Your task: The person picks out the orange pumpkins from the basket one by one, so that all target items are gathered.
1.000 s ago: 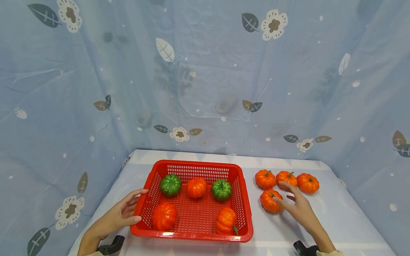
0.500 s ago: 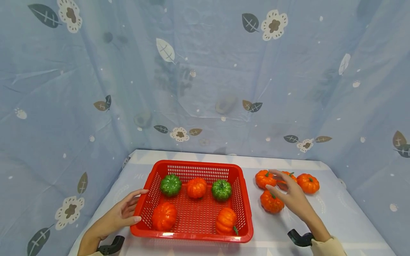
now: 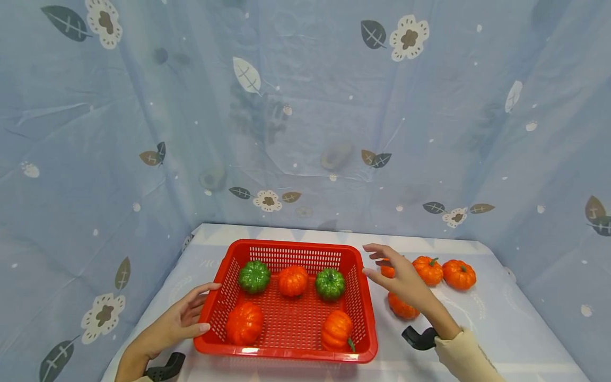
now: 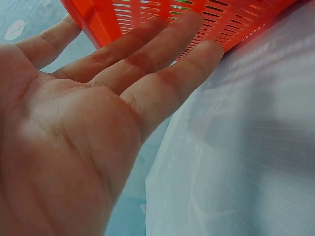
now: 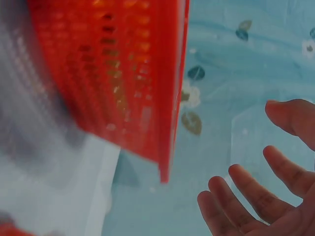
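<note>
A red plastic basket [image 3: 286, 350] with slotted walls holds several small pumpkins, green and orange. At its left side, my left hand [image 3: 179, 321] rests against the wall, fingers stretched out and thumb at the rim. The left wrist view shows the fingers [image 4: 167, 88] lying against the slotted wall. My right hand [image 3: 401, 276] hovers just right of the basket's right rim, fingers spread and holding nothing. It partly covers two orange pumpkins on the table, one at the back [image 3: 387, 269] and a nearer one [image 3: 403, 307].
Two more orange pumpkins, one [image 3: 428, 270] beside another [image 3: 459, 275], sit on the pale cloth-covered table [image 3: 515, 329] at the right. Blue patterned curtain [image 3: 305, 132] hangs behind and at both sides.
My right hand has moved left, from over the loose pumpkins to beside the basket's right rim, carrying nothing. My left hand and the basket have stayed in place.
</note>
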A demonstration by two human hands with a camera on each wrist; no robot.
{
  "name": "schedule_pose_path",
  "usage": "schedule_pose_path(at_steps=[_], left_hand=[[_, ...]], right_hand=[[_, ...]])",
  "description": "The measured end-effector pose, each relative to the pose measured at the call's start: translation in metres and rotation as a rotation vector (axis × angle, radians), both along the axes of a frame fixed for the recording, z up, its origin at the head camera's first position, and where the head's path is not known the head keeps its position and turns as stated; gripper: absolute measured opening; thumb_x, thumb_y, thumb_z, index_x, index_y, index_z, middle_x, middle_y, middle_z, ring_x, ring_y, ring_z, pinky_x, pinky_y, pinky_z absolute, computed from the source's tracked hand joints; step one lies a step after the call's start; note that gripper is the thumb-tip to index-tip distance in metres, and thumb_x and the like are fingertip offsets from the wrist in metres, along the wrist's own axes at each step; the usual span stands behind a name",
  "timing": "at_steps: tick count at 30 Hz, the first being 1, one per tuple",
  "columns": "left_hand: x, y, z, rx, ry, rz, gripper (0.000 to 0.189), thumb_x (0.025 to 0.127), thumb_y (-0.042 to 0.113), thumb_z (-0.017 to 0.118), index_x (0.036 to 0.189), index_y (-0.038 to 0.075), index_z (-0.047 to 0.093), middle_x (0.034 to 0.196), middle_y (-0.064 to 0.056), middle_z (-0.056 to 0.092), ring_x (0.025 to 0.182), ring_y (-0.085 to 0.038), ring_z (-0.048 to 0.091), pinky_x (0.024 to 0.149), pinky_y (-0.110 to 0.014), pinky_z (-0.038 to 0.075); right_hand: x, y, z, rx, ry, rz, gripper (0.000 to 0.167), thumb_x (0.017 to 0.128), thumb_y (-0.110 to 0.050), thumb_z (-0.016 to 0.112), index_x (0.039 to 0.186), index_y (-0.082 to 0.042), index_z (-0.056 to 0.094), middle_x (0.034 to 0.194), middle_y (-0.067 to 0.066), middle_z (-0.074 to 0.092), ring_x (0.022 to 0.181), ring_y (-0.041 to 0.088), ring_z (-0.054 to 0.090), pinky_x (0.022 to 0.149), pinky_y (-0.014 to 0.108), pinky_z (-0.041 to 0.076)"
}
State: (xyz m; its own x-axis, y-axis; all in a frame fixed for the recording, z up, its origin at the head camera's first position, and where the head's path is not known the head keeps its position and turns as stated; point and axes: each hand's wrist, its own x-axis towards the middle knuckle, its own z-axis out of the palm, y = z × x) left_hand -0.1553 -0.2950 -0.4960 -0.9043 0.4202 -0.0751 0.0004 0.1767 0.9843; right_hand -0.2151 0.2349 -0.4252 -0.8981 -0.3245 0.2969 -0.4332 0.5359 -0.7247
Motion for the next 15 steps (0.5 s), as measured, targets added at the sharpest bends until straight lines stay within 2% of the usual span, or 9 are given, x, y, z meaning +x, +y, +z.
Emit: schedule_pose_path(at_steps=[3, 6, 10, 15], left_hand=[[0.0, 0.0, 0.0, 0.0, 0.005, -0.001, 0.074, 0.096, 0.005, 0.067, 0.16, 0.017, 0.03, 0.156, -0.032, 0.033, 0.137, -0.046, 0.044, 0.097, -0.033, 0.054], [0.0, 0.001, 0.0, -0.008, 0.007, 0.0, 0.074, 0.096, 0.007, 0.067, 0.16, 0.017, 0.029, 0.156, -0.031, 0.033, 0.137, -0.046, 0.044, 0.097, -0.032, 0.054], [0.001, 0.001, 0.002, -0.009, -0.001, 0.003, 0.074, 0.096, 0.007, 0.067, 0.16, 0.016, 0.029, 0.156, -0.031, 0.033, 0.137, -0.045, 0.044, 0.098, -0.032, 0.054], [0.001, 0.0, 0.003, -0.006, -0.01, 0.006, 0.075, 0.096, 0.007, 0.067, 0.16, 0.016, 0.028, 0.156, -0.031, 0.033, 0.137, -0.045, 0.044, 0.098, -0.034, 0.055]], right_hand=[[-0.003, -0.015, 0.004, -0.02, 0.021, 0.084, 0.058, 0.093, -0.036, 0.078, 0.144, -0.02, 0.055, 0.14, 0.008, 0.061, 0.121, 0.03, 0.062, 0.1, 0.052, 0.052], [-0.004, -0.029, 0.007, -0.016, 0.016, 0.147, 0.058, 0.093, -0.035, 0.077, 0.144, -0.019, 0.055, 0.137, 0.005, 0.062, 0.118, 0.027, 0.063, 0.1, 0.053, 0.052], [-0.006, -0.049, 0.011, 0.021, -0.011, 0.216, 0.058, 0.094, -0.038, 0.076, 0.145, -0.021, 0.055, 0.139, -0.003, 0.06, 0.117, 0.016, 0.062, 0.099, 0.053, 0.053], [-0.012, -0.073, 0.015, 0.064, -0.033, 0.319, 0.059, 0.094, -0.041, 0.075, 0.145, -0.019, 0.055, 0.143, -0.003, 0.057, 0.123, 0.018, 0.059, 0.102, 0.051, 0.051]])
